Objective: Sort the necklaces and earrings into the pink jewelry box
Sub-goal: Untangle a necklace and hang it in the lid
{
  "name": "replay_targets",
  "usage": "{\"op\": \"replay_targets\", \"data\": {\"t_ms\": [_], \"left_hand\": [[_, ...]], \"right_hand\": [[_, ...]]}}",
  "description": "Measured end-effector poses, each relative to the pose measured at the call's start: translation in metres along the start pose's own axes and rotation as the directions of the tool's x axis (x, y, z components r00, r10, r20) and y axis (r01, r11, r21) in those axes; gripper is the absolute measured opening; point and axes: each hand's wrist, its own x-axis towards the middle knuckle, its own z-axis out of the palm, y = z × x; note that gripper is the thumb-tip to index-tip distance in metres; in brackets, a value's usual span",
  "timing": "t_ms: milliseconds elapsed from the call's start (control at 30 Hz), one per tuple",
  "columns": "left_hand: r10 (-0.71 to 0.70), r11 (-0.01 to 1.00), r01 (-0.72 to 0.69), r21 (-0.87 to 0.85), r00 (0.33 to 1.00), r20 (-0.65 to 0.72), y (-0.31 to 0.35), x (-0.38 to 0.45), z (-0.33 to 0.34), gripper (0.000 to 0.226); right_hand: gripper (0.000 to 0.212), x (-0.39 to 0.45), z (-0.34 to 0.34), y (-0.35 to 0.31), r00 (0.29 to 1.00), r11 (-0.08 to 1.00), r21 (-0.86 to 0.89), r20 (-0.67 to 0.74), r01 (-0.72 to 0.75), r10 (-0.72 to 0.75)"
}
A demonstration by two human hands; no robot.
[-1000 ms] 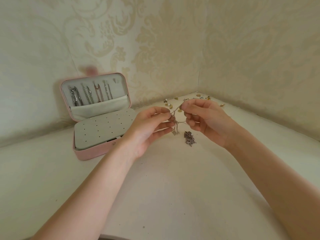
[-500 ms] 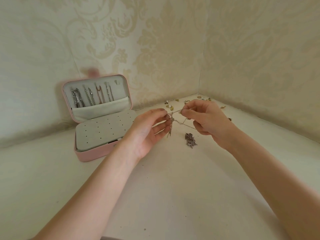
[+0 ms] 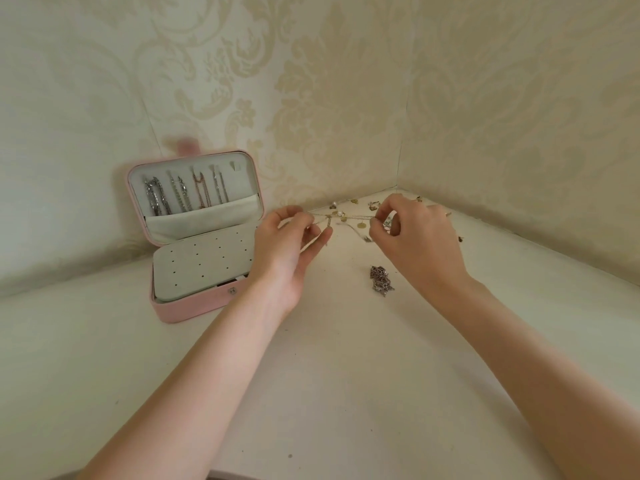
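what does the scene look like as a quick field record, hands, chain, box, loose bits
left hand: pinches one end of the thin chain
right hand: pinches the other end
thin chain: stretched between the hands, above the table
jewelry box: pink, open, lid upright against the wall
lid: four necklaces hang in it, above a pocket
earring panel: holes show no earrings
dark chain pile: on the table, near the right wrist
small pieces: scattered in the corner

Left hand (image 3: pixel 291 244) and right hand (image 3: pixel 412 230) pinch a thin necklace (image 3: pixel 343 216) stretched between their fingers (image 3: pixel 313 230); left of them stands the open pink jewelry box (image 3: pixel 194 306), a dark chain heap (image 3: pixel 381 280) seemingly below.
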Motion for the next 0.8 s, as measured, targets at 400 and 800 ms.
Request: {"op": "replay_targets", "data": {"t_ms": [400,800], "left_hand": [[0.165,0.979,-0.156,0.132,0.985,-0.055,0.005,-0.002,-0.003,0.012],[0.145,0.920,-0.143,0.365,0.989,0.021,0.004,-0.007,-0.005,0.012]], "right_hand": [[0.016,0.006,-0.002,0.007,0.984,0.986,0.167,0.180,-0.027,-0.004],[0.012,0.012,-0.008,0.015,0.984,0.966,0.242,0.166,-0.095,0.056]]}}
